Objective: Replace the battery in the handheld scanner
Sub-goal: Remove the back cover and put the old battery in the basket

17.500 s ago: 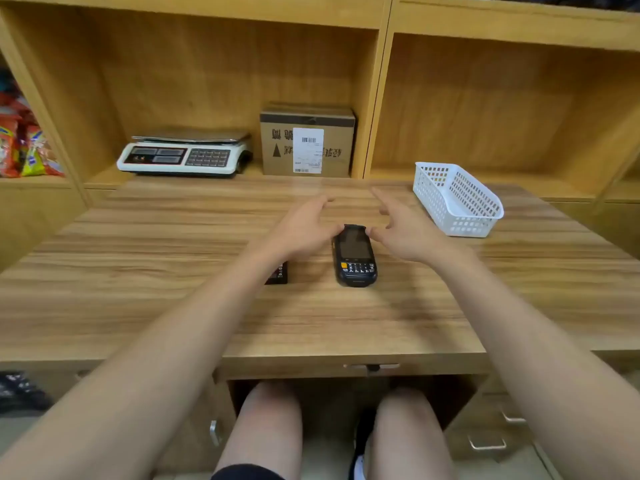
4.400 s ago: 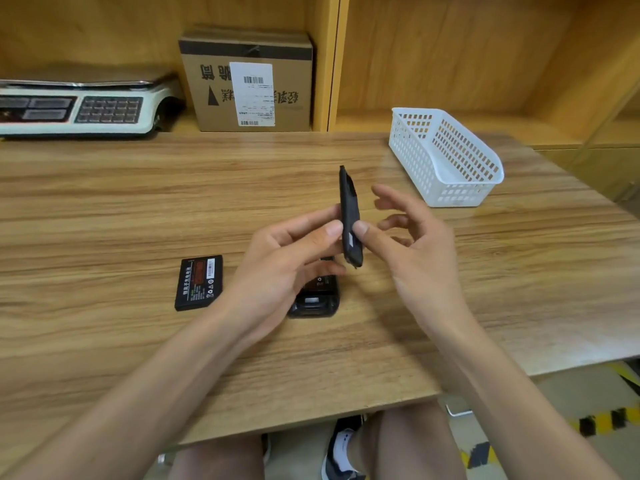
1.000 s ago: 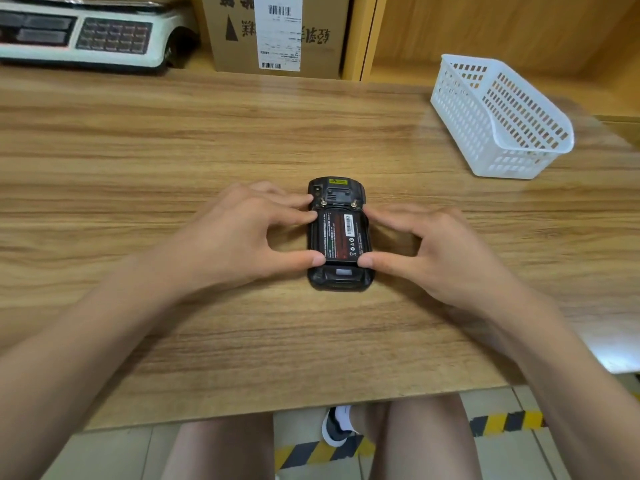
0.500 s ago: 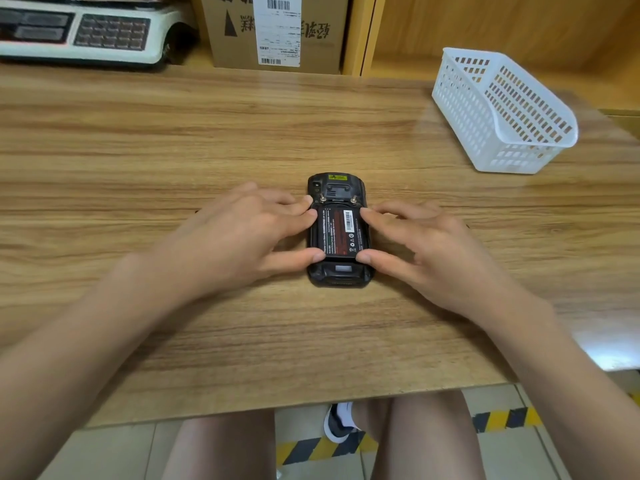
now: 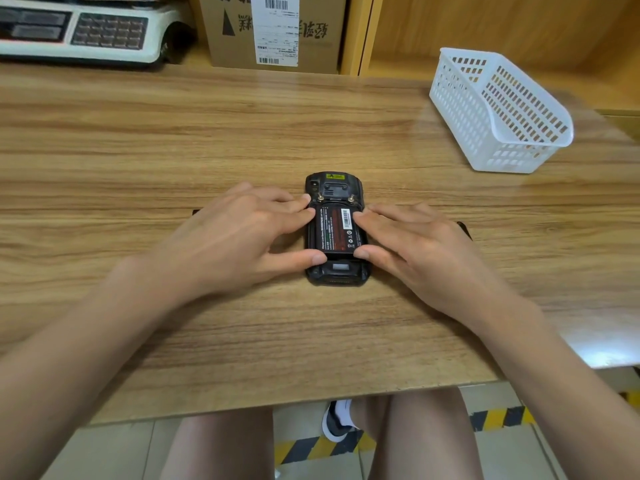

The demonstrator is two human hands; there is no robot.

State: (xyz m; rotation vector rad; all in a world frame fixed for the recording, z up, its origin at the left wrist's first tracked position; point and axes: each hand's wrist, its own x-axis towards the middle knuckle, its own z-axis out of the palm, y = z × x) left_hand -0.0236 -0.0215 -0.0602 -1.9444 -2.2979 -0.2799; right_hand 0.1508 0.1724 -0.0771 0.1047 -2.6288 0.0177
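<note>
The black handheld scanner (image 5: 335,271) lies face down in the middle of the wooden table (image 5: 242,133), its back cover off. A black battery (image 5: 335,230) with a red label and a white barcode sits in its open compartment. My left hand (image 5: 239,237) grips the battery's left edge with fingertips and thumb. My right hand (image 5: 412,244) grips its right edge the same way. A black sliver (image 5: 196,212) shows behind my left hand, and another black piece (image 5: 464,229) behind my right hand; I cannot tell what either is.
A white plastic basket (image 5: 498,112) stands at the back right of the table. A cardboard box (image 5: 273,29) and a weighing scale (image 5: 79,32) sit on the shelf behind. The table's near edge is just below my wrists.
My fingertips have closed in a little over the battery's edges in the last second. The scanner has stayed in place.
</note>
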